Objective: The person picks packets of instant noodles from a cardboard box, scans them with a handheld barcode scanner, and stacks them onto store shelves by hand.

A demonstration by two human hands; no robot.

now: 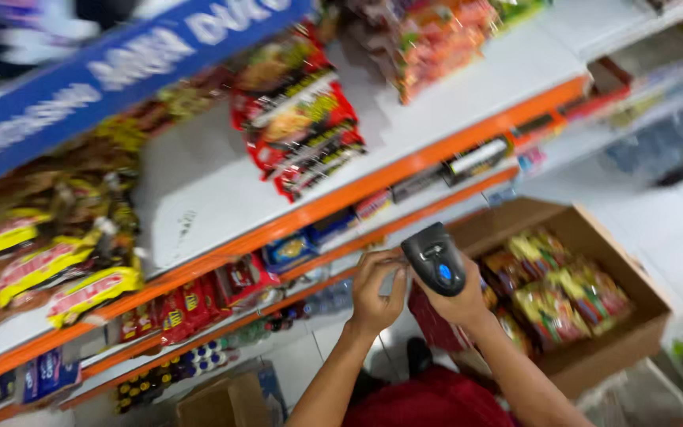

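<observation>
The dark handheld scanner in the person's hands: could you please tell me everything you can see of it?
The dark grey handheld scanner looks like moulded plastic, with a rounded, blocky head and a glowing blue oval button on its upper face. It is held raised and tilted, in front of the orange-edged white shelf and beside the open brown cardboard box of snack packets. The right hand grips it from beneath; the left hand touches its left edge with the fingertips. Its lower part is hidden by the hands, and motion blur hides finer detail.

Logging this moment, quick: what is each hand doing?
Left hand: fingers curled, touching the scanner's side.
Right hand: closed on the handheld scanner.
</observation>
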